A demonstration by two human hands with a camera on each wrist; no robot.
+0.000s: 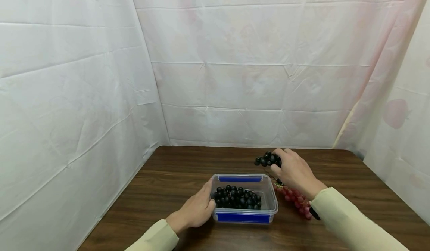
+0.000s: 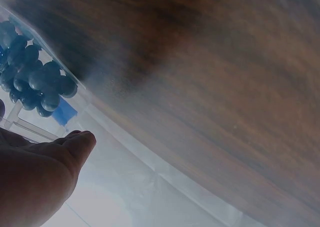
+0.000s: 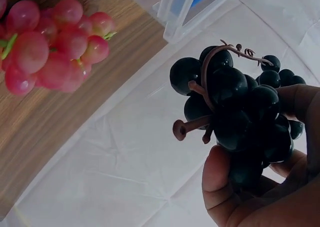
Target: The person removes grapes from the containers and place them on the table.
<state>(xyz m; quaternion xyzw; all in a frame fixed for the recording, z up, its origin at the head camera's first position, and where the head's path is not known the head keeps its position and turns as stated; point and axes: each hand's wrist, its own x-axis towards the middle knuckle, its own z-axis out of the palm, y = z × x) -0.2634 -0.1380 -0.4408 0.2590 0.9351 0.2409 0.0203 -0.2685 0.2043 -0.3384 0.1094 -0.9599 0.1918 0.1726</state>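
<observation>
Right now a bunch of dark grapes (image 1: 267, 158) is in my right hand (image 1: 295, 170), pinched between my thumb and curled fingers; its brown stem (image 3: 206, 77) juts out past my fingertips, with a thin curly tendril at one end. Taking the clear container (image 1: 268, 195) as the middle of the dial, the bunch is at one o'clock, beyond the far rim and apart from it, and my right hand comes in at two. Inside the container lies a second dark bunch (image 1: 239, 198), filling mostly the nine o'clock side and leaving some bare floor toward three. Blue latches mark its twelve and six o'clock sides. At nine o'clock my left hand (image 1: 196, 208) rests along the outer wall, fingers fairly straight and touching it, the thumb by the near corner. At three o'clock, just beside the container, a red bunch (image 1: 295, 198) lies on the brown wooden table (image 1: 188, 161), partly hidden under my right wrist; whether it touches the wall I can't tell. My pale yellow sleeves enter from eight and four o'clock. Farther out, creased white cloth (image 1: 221, 86) hangs at twelve.
</observation>
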